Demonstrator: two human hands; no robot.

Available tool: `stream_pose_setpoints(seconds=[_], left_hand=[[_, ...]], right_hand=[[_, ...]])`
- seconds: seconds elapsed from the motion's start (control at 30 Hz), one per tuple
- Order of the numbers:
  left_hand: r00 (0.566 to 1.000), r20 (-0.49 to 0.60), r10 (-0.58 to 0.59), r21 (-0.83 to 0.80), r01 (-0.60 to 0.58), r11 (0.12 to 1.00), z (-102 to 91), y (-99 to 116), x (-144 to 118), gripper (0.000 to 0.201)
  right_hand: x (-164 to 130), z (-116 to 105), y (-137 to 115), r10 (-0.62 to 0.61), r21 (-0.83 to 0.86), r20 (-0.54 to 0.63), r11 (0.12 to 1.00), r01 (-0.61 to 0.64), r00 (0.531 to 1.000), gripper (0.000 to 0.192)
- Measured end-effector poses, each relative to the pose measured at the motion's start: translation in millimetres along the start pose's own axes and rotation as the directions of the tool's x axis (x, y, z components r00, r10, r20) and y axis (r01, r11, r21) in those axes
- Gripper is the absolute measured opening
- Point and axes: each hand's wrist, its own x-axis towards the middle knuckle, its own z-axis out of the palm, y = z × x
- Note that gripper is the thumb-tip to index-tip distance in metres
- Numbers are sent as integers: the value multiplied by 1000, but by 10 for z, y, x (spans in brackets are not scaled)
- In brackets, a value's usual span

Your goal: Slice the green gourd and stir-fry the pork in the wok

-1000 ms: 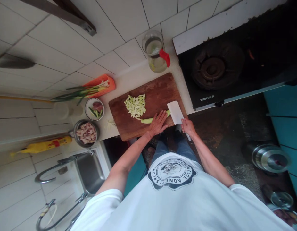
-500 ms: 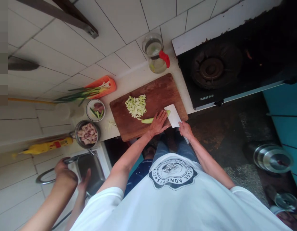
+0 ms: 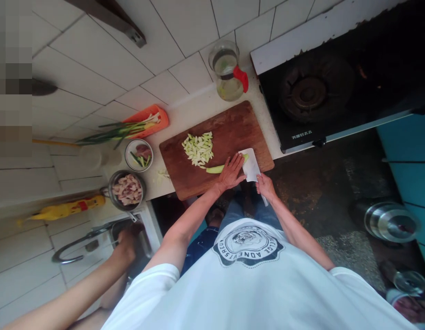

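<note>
Left hand stretched flat on a green vegetable, right hand curled round a knife, chopped bits at left hand's ten o'clock

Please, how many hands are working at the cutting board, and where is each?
2. The left hand lies on the pale green vegetable; the right hand grips the cleaver by its handle. No other hand seems hidden there. A co-worker's arm is at the sink.

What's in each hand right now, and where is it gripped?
The right hand grips the cleaver by its handle. The left hand isn't gripping; it lies flat across the green vegetable on the cutting board.
</note>
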Motion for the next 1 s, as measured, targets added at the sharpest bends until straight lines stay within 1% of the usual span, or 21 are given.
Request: stream_pose_setpoints(seconds=[0.07,0.17,0.23,0.33,0.47,0.6,0.77,1.0], left_hand=[[999,-29,-42,-20,42,999,-42,-69,-102,81],[981,-70,-180,-28,179,983,-78,-233,-356,70],[967,-66,-246,-12,246,969,-61,-337,-517,68],[956,-79,-283,16,285,958,20,-409,-636,68],[952,-97,-290,34,294,955,132,-380,-607,67],[952,-102,-290,23,293,956,176,-374,-571,67],[948,-110,-298,9,301,954,199,-407,-574,67],[939,-157,-306,-1,309,951,251,-420,-585,63]], right_hand=[[-10,9,-12,14,16,-10,1000,-14,1000,45],[-6,-15,-33,21,48,-5,999,-21,1000,46],[3,-39,-50,5,55,8,998,-5,1000,45],[29,-57,-87,-18,50,7,999,17,1000,43],[66,-34,-155,-38,13,-3,999,38,999,43],[34,17,-180,-6,-1,3,1000,6,1000,43],[-64,104,-98,10,-20,8,1000,-10,1000,43],[-113,239,-14,12,-10,42,1000,-12,999,47]])
